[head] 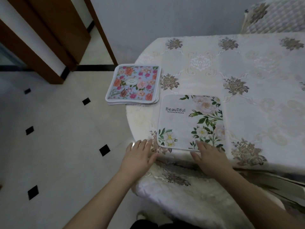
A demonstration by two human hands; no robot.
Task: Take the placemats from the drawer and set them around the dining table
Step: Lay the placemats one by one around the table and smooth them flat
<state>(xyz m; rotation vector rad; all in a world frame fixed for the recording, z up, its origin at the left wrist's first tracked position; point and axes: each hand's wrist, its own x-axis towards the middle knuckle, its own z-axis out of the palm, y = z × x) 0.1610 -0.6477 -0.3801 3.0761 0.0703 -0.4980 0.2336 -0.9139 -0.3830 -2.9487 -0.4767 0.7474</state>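
— Where does the white placemat [189, 121] lie now?

— Flat on the dining table [247, 63], at the near edge, with the word "BeauTiful" readable from where the person stands. It looks nearly square, so I cannot name a long axis. Its near edge runs almost along the table edge, only a little turned.

— And the hands?

— Both are at this near edge. The right hand [209, 156] has straight, relaxed fingers and the fingertips rest on the near border of the mat, not curled around anything. The left hand [142, 152] is also with straight fingers, spread, just beside the near left corner; I cannot tell if it touches the mat or only the tablecloth [264, 100].

— So which way is the mat from the fingers?

— Directly ahead of them, away from the body. I think 1 small push or turn is enough to square it.

— And the other mats?

— The stack of placemats [133, 84] with bright flowers sits on the left corner of the table, partly over the edge. The left hand is nearer to it, so I judge this hand should reach for the next 1.
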